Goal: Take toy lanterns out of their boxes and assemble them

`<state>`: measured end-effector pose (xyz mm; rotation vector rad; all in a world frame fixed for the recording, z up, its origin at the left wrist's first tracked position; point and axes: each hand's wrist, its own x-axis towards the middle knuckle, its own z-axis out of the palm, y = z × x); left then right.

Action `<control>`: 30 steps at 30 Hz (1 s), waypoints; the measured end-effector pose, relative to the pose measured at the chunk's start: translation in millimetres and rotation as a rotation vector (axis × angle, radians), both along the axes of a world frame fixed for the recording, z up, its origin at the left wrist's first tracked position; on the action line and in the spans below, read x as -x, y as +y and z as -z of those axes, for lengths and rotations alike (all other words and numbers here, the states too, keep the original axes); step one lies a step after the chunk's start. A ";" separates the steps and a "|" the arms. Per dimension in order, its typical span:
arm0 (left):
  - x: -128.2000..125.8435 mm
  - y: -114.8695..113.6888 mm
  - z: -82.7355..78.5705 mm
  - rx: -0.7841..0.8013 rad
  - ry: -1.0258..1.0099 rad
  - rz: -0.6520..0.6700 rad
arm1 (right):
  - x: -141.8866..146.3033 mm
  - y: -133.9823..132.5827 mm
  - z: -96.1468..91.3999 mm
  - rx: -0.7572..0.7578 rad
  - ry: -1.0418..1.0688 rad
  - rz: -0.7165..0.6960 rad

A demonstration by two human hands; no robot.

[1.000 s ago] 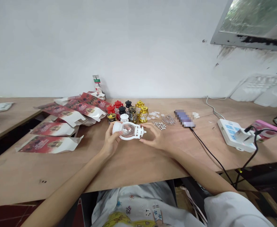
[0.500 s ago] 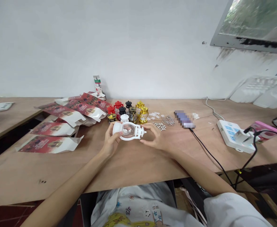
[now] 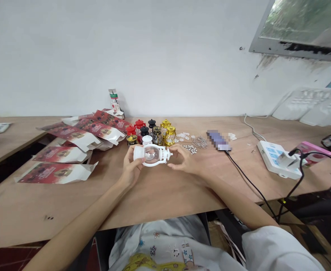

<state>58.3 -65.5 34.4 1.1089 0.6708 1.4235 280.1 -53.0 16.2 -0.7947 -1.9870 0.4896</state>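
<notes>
A small white toy lantern with a clear globe lies on its side between my hands, just above the wooden table. My left hand grips its base end, fingers wrapped round it. My right hand pinches the top end with thumb and fingertips. Right behind it stands a cluster of small lanterns in red, black, gold and white.
Red and white packaging boxes lie at the left. Small white pieces and wire hooks lie right of the cluster. A phone with a black cable, a white power strip and a pink item sit at the right.
The lantern and both hands have lifted very slightly and shifted a little left; the grip is unchanged.
</notes>
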 end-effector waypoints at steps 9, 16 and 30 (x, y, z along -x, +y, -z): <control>-4.7 1.9 -0.6 0.125 0.006 -0.049 | -5.9 14.3 -3.5 0.496 0.517 -0.045; -8.9 2.6 7.7 0.010 0.295 -0.020 | -8.0 18.1 -4.9 0.549 0.710 0.030; -22.1 4.4 36.7 -0.154 0.554 0.182 | 7.0 -18.8 -14.0 -0.214 0.293 0.230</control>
